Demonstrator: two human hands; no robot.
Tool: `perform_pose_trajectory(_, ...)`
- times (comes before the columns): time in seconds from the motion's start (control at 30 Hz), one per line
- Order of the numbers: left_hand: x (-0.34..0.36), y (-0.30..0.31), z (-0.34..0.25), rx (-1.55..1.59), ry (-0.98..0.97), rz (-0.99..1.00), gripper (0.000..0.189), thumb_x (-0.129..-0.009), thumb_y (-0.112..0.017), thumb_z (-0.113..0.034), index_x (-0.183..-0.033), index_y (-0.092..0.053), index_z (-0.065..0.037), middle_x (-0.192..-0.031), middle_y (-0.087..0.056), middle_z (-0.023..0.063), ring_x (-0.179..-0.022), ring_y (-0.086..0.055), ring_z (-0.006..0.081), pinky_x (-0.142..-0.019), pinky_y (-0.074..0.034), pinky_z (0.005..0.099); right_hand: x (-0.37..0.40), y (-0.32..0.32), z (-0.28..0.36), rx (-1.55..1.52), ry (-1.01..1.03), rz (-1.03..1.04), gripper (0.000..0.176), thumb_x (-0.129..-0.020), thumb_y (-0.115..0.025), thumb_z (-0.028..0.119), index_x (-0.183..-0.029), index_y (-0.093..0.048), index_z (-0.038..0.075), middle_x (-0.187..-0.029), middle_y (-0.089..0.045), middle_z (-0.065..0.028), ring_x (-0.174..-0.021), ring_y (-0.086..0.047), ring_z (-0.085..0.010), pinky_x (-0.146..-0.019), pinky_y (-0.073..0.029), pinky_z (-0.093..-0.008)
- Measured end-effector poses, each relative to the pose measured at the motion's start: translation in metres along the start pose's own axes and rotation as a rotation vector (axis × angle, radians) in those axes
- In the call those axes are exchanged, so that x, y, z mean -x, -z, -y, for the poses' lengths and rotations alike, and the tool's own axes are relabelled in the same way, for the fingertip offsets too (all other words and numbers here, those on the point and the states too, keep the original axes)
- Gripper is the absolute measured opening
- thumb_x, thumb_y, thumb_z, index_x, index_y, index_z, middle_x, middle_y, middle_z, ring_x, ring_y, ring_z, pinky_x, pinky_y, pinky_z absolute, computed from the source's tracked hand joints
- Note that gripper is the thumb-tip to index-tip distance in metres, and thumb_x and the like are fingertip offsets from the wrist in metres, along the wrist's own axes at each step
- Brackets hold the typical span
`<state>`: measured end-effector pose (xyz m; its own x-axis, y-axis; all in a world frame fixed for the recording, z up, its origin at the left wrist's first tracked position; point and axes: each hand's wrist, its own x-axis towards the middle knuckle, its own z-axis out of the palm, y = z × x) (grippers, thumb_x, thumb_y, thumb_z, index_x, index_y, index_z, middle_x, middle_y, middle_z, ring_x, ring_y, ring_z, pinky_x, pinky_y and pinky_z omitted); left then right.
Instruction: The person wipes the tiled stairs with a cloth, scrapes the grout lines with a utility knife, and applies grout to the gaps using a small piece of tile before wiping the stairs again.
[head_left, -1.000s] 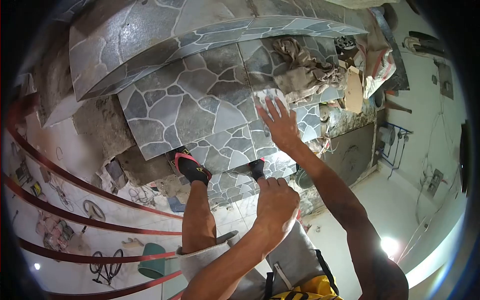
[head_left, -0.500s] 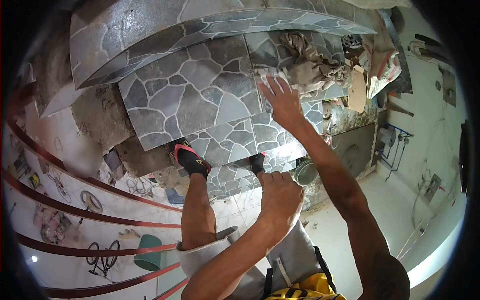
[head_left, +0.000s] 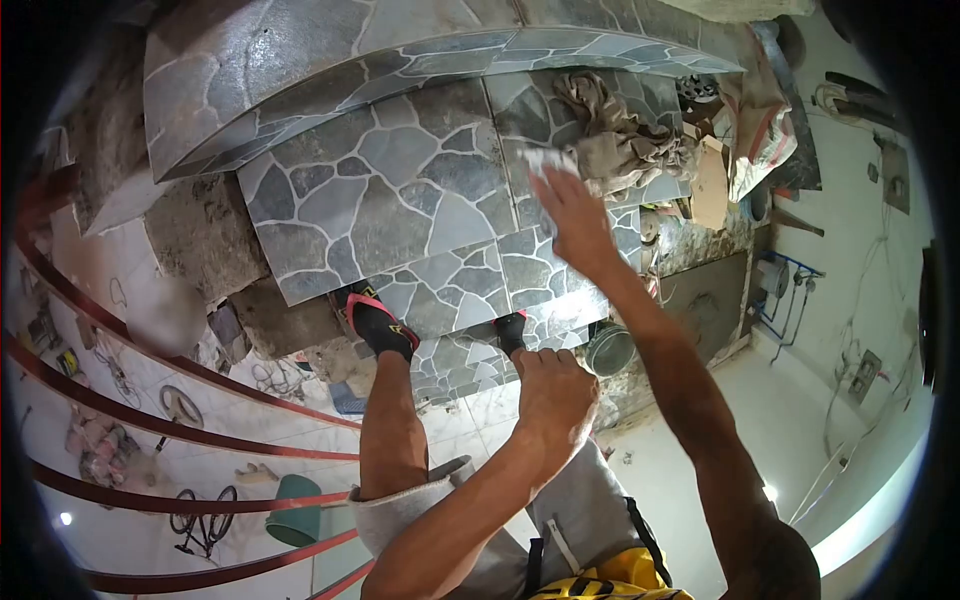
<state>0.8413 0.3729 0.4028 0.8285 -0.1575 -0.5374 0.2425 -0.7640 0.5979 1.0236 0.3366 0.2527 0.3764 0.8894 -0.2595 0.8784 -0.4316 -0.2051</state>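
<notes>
My right hand is stretched over the stone-patterned step, its fingers together on a small whitish cloth. The cloth lies against the grey tile with white joint lines; part of it is hidden under my fingers. Just right of it, a crumpled brown rag lies on the same step. My left hand is closed in a fist in front of my bent leg, above the lower step. What it holds, if anything, is hidden.
Red curved railing bars run along the left. A bucket stands beside the steps on the right. A white sack and cardboard sit at the upper right. My shoe rests on the lower step.
My right hand's fingers, spread over the cloth before, are now drawn together on it, and the hand has shifted slightly. My left hand stays closed in nearly the same place.
</notes>
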Motion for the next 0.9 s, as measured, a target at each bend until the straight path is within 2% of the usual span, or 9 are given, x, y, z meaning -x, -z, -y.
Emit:
perform_pose_trajectory(0.07,-0.002,0.004,-0.001,0.017,0.011,0.005,0.018,-0.076,-0.067,-0.016,-0.09,-0.071,-0.005,-0.094,-0.065,0.0124,-0.089,-0.062,0.026,-0.077,-0.047,0.0402,0.037,-0.009,0.024,-0.027,-0.026,0.096,0.074,-0.075,-0.063,0.003,-0.145,-0.039,0.011,-0.151,-0.036,-0.0138,-0.134,-0.039,-0.0344,-0.09,-0.044,-0.0523)
perform_pose_trajectory(0.3,-0.003,0.001,0.006,0.066,0.083,-0.126,0.016,-0.076,-0.064,-0.013,-0.087,-0.071,-0.003,-0.09,-0.066,0.0155,-0.091,-0.065,0.0294,-0.079,-0.05,0.0451,0.056,-0.033,0.075,-0.061,-0.241,0.05,0.066,-0.079,-0.056,0.004,-0.143,-0.04,0.005,-0.145,-0.038,-0.0204,-0.133,-0.038,-0.0383,-0.091,-0.04,-0.054)
perform_pose_trajectory(0.4,0.001,0.007,0.031,0.019,0.194,-0.187,0.019,-0.073,-0.069,-0.014,-0.09,-0.07,-0.005,-0.089,-0.065,0.013,-0.081,-0.064,0.0255,-0.074,-0.047,0.039,0.054,-0.014,0.078,-0.09,-0.232,-0.008,0.063,-0.081,-0.055,0.004,-0.142,-0.041,0.005,-0.144,-0.037,-0.0221,-0.132,-0.039,-0.0402,-0.092,-0.041,-0.0524)
perform_pose_trajectory(0.47,-0.006,0.024,0.045,0.056,0.441,-0.196,0.018,-0.083,-0.06,-0.01,-0.096,-0.065,0.001,-0.092,-0.066,0.0194,-0.084,-0.067,0.0325,-0.073,-0.053,0.0423,0.063,-0.002,0.08,-0.086,-0.203,-0.071,0.066,-0.079,-0.06,0.004,-0.142,-0.041,0.005,-0.144,-0.036,-0.023,-0.131,-0.04,-0.0406,-0.093,-0.041,-0.0504)
perform_pose_trajectory(0.57,-0.012,0.037,0.069,0.25,0.531,-0.65,0.022,-0.09,-0.058,-0.011,-0.105,-0.06,0.005,-0.096,-0.067,0.0225,-0.081,-0.068,0.0332,-0.071,-0.053,0.0401,0.082,0.049,0.1,-0.26,-0.21,-0.061,0.074,-0.072,-0.068,0.003,-0.142,-0.042,0.004,-0.144,-0.035,-0.0237,-0.132,-0.039,-0.0403,-0.096,-0.04,-0.0486)
perform_pose_trajectory(0.67,-0.019,0.033,0.077,0.306,0.473,-0.765,0.029,-0.095,-0.059,-0.019,-0.11,-0.058,0.007,-0.093,-0.067,0.0216,-0.077,-0.068,0.0263,-0.071,-0.053,0.0358,0.09,0.075,0.114,-0.395,-0.232,-0.07,0.084,-0.063,-0.074,-0.001,-0.141,-0.041,0.0,-0.144,-0.034,-0.0245,-0.134,-0.038,-0.0401,-0.1,-0.039,-0.0489)
perform_pose_trajectory(0.77,-0.021,0.052,0.068,0.988,0.454,-0.443,0.037,-0.095,-0.062,-0.024,-0.115,-0.058,0.007,-0.089,-0.065,0.0169,-0.074,-0.064,0.0179,-0.071,-0.052,0.0306,0.091,0.084,0.116,-0.55,-0.246,-0.096,0.078,-0.067,-0.07,-0.004,-0.139,-0.041,-0.005,-0.146,-0.031,-0.0259,-0.134,-0.038,-0.0411,-0.102,-0.04,-0.049)
perform_pose_trajectory(0.87,-0.024,0.05,0.066,1.027,0.435,-0.46,0.042,-0.096,-0.062,-0.029,-0.116,-0.058,0.007,-0.085,-0.063,0.0134,-0.072,-0.059,0.0139,-0.07,-0.051,0.0283,0.092,0.071,0.121,-0.872,-0.328,-0.115,0.074,-0.068,-0.067,-0.005,-0.137,-0.041,-0.008,-0.142,-0.036,-0.0281,-0.13,-0.042,-0.0448,-0.099,-0.044,-0.0487)
perform_pose_trajectory(0.9,-0.025,0.052,0.065,1.078,0.451,-0.46,0.042,-0.096,-0.062,-0.029,-0.117,-0.057,0.007,-0.087,-0.064,0.0141,-0.073,-0.06,0.0152,-0.071,-0.051,0.0293,0.088,0.066,0.116,-0.923,-0.244,-0.218,0.071,-0.07,-0.066,-0.004,-0.137,-0.043,-0.007,-0.134,-0.045,-0.0297,-0.12,-0.05,-0.047,-0.09,-0.049,-0.0481)
